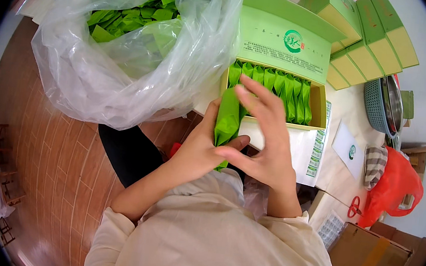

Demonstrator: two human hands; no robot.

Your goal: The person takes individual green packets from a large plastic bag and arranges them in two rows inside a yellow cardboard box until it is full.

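Note:
Bright green foil packets (227,118) rest in my left hand (196,144), whose fingers are wrapped round them; how many there are is hard to make out. My right hand (269,144) is open beside them, thumb and fingers spread apart, with the fingertips close to the packets' upper end. Just beyond my hands, an open light-green box (320,107) holds a row of upright packets (279,83), its lid tilted back. My right fingers cover part of that row. To the left, a large clear plastic bag (97,91) gapes around a heap of loose green packets (126,20).
Closed green boxes (376,38) are stacked at the far right. Sticker sheets (316,152) and a white card (348,148) lie on the table. Farther right are a blue basket (376,101), a red plastic bag (399,180), red scissors (355,207) and a cardboard carton (366,261).

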